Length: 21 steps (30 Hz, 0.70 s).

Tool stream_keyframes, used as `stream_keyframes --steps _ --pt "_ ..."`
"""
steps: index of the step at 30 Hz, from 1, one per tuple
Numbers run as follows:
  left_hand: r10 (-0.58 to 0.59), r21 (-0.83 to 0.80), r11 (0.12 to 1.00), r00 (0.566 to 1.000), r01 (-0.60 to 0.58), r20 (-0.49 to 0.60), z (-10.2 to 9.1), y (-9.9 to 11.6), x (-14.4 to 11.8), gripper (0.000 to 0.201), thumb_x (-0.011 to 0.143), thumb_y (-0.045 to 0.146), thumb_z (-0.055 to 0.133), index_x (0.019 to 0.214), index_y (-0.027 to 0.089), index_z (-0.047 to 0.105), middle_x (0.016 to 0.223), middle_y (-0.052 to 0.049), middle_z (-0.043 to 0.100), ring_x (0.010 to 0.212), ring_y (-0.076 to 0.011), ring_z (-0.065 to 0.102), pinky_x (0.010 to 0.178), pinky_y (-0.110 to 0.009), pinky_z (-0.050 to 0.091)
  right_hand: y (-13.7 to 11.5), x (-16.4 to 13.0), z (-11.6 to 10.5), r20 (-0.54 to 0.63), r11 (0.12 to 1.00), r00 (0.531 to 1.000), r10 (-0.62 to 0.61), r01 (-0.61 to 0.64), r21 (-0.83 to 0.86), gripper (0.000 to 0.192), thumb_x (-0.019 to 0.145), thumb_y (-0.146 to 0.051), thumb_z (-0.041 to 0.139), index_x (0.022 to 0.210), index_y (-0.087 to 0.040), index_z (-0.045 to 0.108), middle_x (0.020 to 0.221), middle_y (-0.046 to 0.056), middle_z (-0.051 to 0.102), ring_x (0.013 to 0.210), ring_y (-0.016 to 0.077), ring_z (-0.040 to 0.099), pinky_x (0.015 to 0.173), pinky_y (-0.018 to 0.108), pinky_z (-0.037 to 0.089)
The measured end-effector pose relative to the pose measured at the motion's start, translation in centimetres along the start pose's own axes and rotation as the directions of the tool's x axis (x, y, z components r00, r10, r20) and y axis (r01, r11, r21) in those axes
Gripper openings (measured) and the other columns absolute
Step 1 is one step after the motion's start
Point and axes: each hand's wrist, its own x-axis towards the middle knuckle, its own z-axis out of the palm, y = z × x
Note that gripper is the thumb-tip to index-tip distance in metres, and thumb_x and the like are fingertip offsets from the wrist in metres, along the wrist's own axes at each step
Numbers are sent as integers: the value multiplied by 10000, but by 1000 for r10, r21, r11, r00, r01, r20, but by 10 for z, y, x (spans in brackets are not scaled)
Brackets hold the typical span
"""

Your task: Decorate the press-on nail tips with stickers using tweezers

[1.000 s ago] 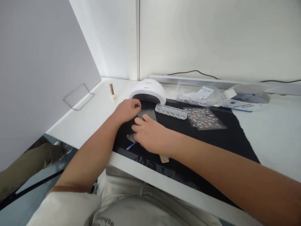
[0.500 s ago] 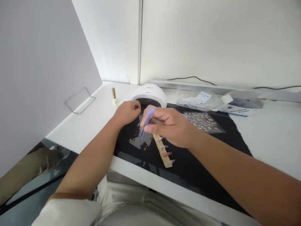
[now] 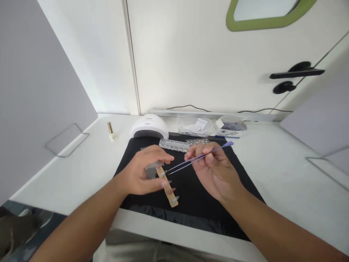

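My right hand [image 3: 214, 167] holds purple tweezers [image 3: 196, 158], their two tips apart and pointing left. The tips are near a wooden strip [image 3: 172, 199] with several nail tips [image 3: 171, 191] mounted along it. My left hand [image 3: 145, 169] is over the left side of the strip, thumb and fingers spread, with nothing seen between them. Partly behind this hand lies a clear plastic sheet [image 3: 151, 173]. Whether the left thumb touches the strip I cannot tell. All of this is over a black mat [image 3: 199, 203].
A white nail lamp [image 3: 149, 125] stands at the mat's back edge. Beside it lie a clear case of small gems [image 3: 174, 145] and a sheet of stickers [image 3: 198, 141]. Farther back are a plastic bag [image 3: 195, 127] and an opened box [image 3: 231, 128]. A polish bottle [image 3: 111, 131] stands left.
The view has shifted right and up. My right hand has moved away from the plastic sheet and turned the tweezers sideways. My left hand has opened and come to the wooden strip.
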Motion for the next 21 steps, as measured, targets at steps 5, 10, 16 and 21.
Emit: stream_keyframes --steps 5,10,16,21 --pt "44 137 990 995 -31 -88 28 8 -4 170 923 256 745 1063 179 686 805 -61 724 677 -167 648 626 -302 530 1 -6 0 -8 1000 1000 1 -1 3 196 845 -466 836 860 -318 708 643 -57 568 813 173 649 793 330 539" --pt "24 225 974 988 12 -154 33 13 -5 61 921 119 679 950 172 679 748 -51 707 623 -150 617 567 -280 496 8 -15 -4 30 997 999 -29 31 -72 218 973 -402 699 969 -184 685 859 -5 686 881 181 689 831 378 585" --pt "11 223 975 992 18 -128 36 18 -4 70 953 137 630 956 184 682 761 -56 722 624 -151 654 552 -264 538 10 -27 -13 234 975 969 76 -24 -220 222 1009 -375 652 1050 -162 703 1028 45 735 887 173 709 817 376 617" --pt "32 237 971 995 -8 -95 41 15 -7 93 956 128 626 982 199 680 778 -50 737 642 -153 673 576 -271 553 17 -36 -19 273 962 947 168 -97 -253 245 1008 -372 653 1131 -164 694 1130 68 729 964 197 716 855 405 623"
